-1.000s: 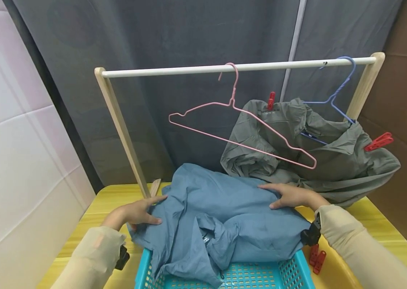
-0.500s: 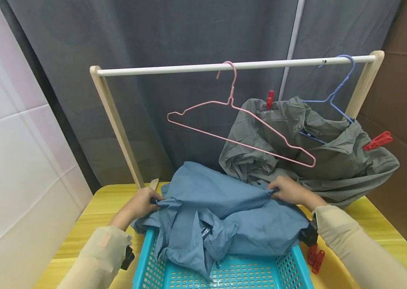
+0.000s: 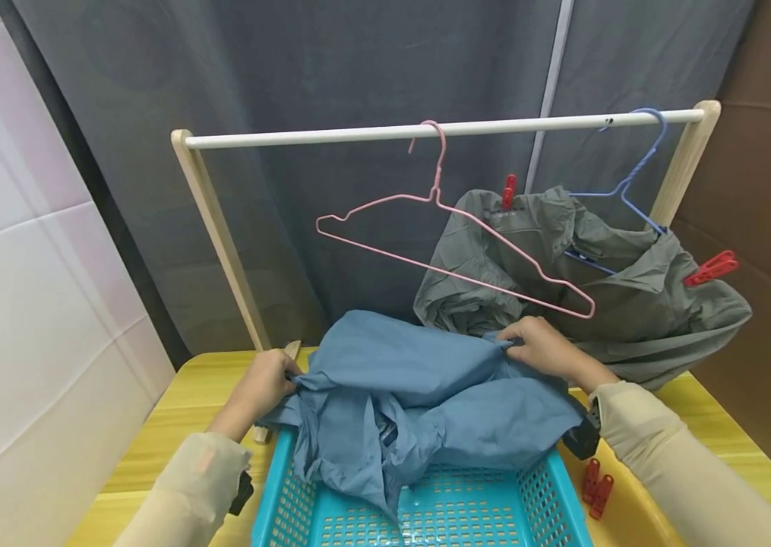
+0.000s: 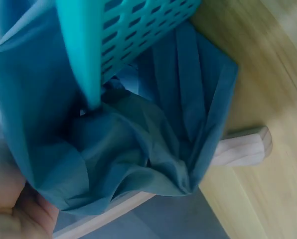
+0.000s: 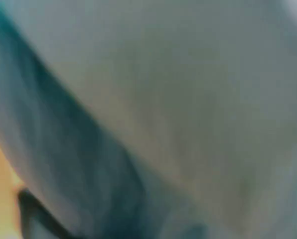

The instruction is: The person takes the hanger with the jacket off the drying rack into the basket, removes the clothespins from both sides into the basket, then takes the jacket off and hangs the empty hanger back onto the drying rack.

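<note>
A crumpled blue garment [image 3: 399, 365], with a label showing inside its neck opening, lies bunched over the back of a turquoise plastic basket [image 3: 566, 501]. My left hand [image 3: 267, 380] grips a fold at its left side, fingertips partly hidden by the cloth. At the upper right edge, my right hand [image 3: 541, 348] pinches the fabric. The left wrist view shows blue cloth [image 4: 113, 154] hanging around the basket's corner [image 4: 91, 64], with part of my hand at the lower left. Cloth fills most of the right wrist view, very blurred.
Above, a pink wire hanger [image 3: 436, 194] hangs on the rack's white rail [image 3: 330, 137]. A grey garment [image 3: 590, 296] hangs from a blue hanger [image 3: 631, 178] with red clothespins [image 3: 711, 268]. Beside the basket, loose red clothespins [image 3: 600, 495] lie in a yellow tray [image 3: 631, 520].
Both hands went from lying spread on the blue garment to gripping its sides. The cloth has been drawn up and back a little, uncovering more of the basket.
</note>
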`<state>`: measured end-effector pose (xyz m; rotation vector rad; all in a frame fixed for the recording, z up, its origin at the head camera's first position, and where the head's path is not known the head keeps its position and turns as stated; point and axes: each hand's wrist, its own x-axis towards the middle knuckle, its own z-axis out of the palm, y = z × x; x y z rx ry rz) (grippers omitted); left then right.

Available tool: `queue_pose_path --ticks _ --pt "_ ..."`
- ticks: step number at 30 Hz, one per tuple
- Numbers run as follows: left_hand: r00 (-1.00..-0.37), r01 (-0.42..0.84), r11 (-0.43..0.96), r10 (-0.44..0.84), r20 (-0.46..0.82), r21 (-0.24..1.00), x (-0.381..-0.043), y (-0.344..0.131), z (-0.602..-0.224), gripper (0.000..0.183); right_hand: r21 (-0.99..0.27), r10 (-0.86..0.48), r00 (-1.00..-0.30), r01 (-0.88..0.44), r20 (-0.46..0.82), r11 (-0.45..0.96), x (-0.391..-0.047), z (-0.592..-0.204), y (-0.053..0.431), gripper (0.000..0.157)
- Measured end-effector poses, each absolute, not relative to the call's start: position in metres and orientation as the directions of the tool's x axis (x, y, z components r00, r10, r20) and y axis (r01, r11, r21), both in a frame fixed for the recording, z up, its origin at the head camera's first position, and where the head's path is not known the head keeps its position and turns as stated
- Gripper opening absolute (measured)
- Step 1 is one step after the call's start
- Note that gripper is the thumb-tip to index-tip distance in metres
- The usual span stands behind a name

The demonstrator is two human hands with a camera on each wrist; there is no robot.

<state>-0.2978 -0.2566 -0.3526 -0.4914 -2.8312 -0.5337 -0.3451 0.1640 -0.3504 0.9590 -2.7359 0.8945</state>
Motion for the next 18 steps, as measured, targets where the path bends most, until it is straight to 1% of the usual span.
queue_pose_path --ticks 4,6,10,14,18 --pt "-0.902 0.365 0.87 0.241 0.359 0.332 -0.297 -0.254 -0.345 0.014 -0.546 -0.506 -0.783 -0.618 0.362 0.566 -0.341 -0.345 0.156 0.019" --pt "-0.89 0.368 0.857 0.211 0.404 0.362 -0.297 -0.251 -0.339 0.013 -0.575 -0.487 -0.78 -0.622 0.392 0.532 -0.338 -0.343 0.151 0.02" --pt "-0.876 0.386 0.813 0.175 0.449 0.436 -0.295 -0.24 -0.325 0.015 -0.664 -0.417 -0.799 -0.596 0.433 0.451 -0.332 -0.337 0.139 0.021" --pt "-0.857 0.443 0.761 0.204 0.474 0.474 -0.289 -0.224 -0.314 0.018 -0.768 -0.352 -0.834 -0.538 0.426 0.347 -0.322 -0.327 0.123 0.02" --pt "-0.813 0.53 0.717 0.279 0.511 0.453 -0.282 -0.204 -0.305 0.02 -0.859 -0.335 -0.861 -0.466 0.384 0.212 -0.31 -0.315 0.111 0.019"
